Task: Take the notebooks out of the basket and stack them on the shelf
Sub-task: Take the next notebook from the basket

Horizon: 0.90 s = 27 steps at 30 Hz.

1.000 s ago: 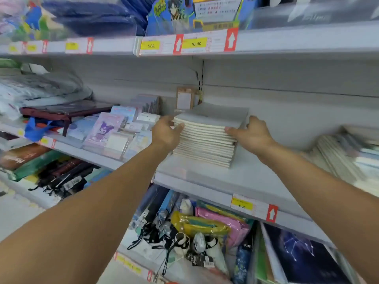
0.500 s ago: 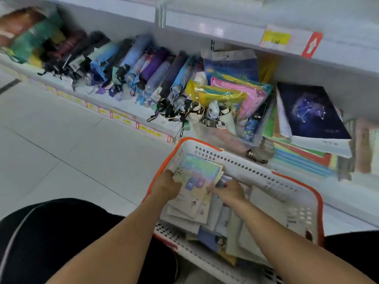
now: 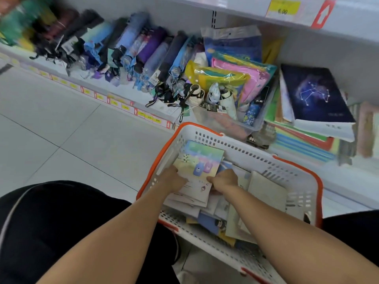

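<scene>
A white basket with an orange rim (image 3: 242,147) sits in front of my knees, holding several thin notebooks. On top lies a pastel notebook with a rainbow cover (image 3: 202,158), tilted against the left wall. My left hand (image 3: 174,179) grips its lower left edge. My right hand (image 3: 222,179) grips its lower right corner, fingers curled under the pile. A plain cream notebook (image 3: 266,191) lies at the basket's right side. The upper shelf's front edge (image 3: 246,9) shows only as a strip at the top; the stack on it is out of view.
The bottom shelf behind the basket carries a row of folded umbrellas (image 3: 131,50), colourful plastic folders in a clear bin (image 3: 235,78) and a dark constellation notebook (image 3: 313,95) on a pile. Grey tiled floor (image 3: 61,130) lies to the left. My dark-trousered knees flank the basket.
A second ago both hands pressed the notebook stack on the upper shelf. The view has since dropped to the basket, and both hands now hold the top pastel notebook there.
</scene>
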Tool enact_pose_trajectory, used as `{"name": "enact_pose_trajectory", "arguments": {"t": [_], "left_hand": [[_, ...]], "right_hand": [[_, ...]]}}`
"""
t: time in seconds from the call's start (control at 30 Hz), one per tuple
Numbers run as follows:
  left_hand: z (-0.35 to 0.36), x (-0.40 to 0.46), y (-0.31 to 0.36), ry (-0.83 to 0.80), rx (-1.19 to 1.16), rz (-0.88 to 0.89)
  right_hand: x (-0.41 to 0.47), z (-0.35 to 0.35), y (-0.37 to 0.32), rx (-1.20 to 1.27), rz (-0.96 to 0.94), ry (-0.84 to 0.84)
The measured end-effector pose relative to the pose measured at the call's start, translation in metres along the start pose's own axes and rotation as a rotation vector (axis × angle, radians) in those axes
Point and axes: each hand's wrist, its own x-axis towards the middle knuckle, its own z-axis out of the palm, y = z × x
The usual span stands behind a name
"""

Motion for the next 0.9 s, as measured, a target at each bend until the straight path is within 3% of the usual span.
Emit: {"name": "enact_pose_trajectory", "arguments": {"t": [0.17,0.2,0.27,0.33,0.4,0.43,0.5,0.6,0.67,0.9], "left_hand": [[0.008,0.000,0.004,0.053,0.119,-0.009],[0.007,0.000,0.005,0.060,0.044,-0.013],[0.003,0.001,0.007,0.005,-0.328,-0.006],[-0.004,-0.003,0.016,-0.176,-0.665,-0.014],[-0.013,-0.008,0.026,-0.341,-0.845,0.054],[-0.020,-0.009,0.031,-0.330,-0.891,0.105],[-0.037,-0.011,0.041,-0.123,-0.886,0.180],[-0.058,-0.006,0.040,0.257,-0.737,0.203],[-0.064,-0.005,0.032,0.335,-0.728,0.192],[-0.050,-0.002,-0.002,0.454,-0.714,0.053]], "right_hand": [[0.007,-0.028,0.023,0.186,-0.015,-0.043],[-0.001,-0.040,0.024,0.253,-0.021,-0.079],[-0.012,-0.060,0.022,0.383,-0.056,-0.195],[-0.021,-0.076,0.011,0.524,-0.170,-0.284],[-0.027,-0.083,-0.008,0.696,-0.248,-0.340],[-0.026,-0.084,-0.016,0.761,-0.240,-0.346],[-0.024,-0.077,-0.027,0.731,-0.108,-0.292],[-0.030,-0.047,-0.025,0.255,0.074,-0.080],[-0.037,-0.020,-0.021,0.043,0.028,-0.087],[-0.020,0.016,-0.012,0.013,-0.048,0.004]]}}
